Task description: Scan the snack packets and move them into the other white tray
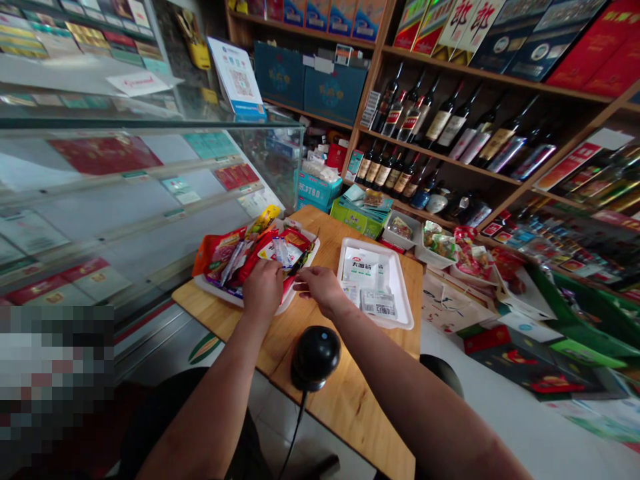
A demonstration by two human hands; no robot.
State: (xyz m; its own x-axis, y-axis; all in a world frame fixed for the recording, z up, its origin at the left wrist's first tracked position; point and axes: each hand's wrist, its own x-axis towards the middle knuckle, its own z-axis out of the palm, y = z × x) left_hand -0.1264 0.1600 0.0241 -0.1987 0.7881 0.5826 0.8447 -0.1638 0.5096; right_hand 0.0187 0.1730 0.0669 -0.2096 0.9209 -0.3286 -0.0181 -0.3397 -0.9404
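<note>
A white tray at the left of the wooden table is heaped with red, orange, purple and yellow snack packets. My left hand is over its front part, fingers curled and pinched at a snack packet with a white and red wrapper. Close by, at the tray's right front edge, is my right hand. Its fingers are bent and a little apart, with nothing plain to see between them. To the right, a second white tray holds several pale packets with dark print.
On the wooden table, a black rounded device with a cable stands between my forearms. A glass display counter is at the left. Shelves of bottles rise behind; boxes and snack bins line the right side.
</note>
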